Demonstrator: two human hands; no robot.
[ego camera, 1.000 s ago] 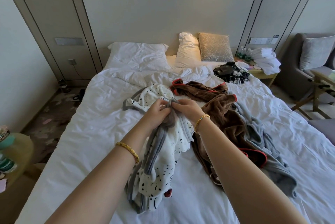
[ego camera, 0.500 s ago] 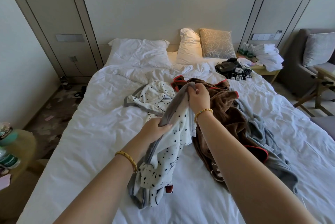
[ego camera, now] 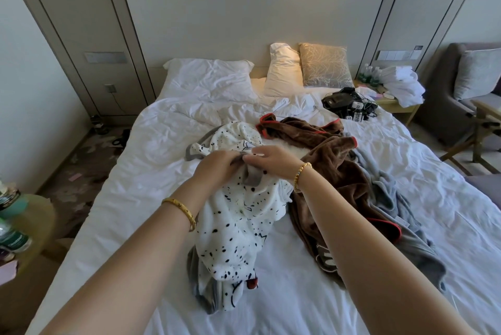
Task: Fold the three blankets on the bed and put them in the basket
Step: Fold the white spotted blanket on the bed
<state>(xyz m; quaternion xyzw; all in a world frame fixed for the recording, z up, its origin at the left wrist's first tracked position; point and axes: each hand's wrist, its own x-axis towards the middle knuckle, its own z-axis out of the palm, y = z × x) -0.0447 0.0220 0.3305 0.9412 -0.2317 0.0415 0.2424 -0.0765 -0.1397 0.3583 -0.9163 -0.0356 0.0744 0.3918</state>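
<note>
A white blanket with black spots and grey trim [ego camera: 235,229] lies bunched in the middle of the bed [ego camera: 141,191]. My left hand [ego camera: 217,166] and my right hand [ego camera: 271,160] meet over it, both pinching its grey edge close together. To the right lies a crumpled brown blanket with red trim [ego camera: 325,169]. A grey blanket [ego camera: 387,199] spreads beyond it, partly under the brown one. No basket is in view.
White pillows [ego camera: 208,78] and a patterned cushion [ego camera: 324,65] sit at the headboard. Black devices and cables [ego camera: 347,103] lie at the bed's far right. A nightstand with towels [ego camera: 401,85] and an armchair [ego camera: 471,91] stand right; a small round table [ego camera: 29,229] stands left.
My right hand, which had lifted the grey edge up and away, has come back down to meet my left hand. Both now grip the edge together.
</note>
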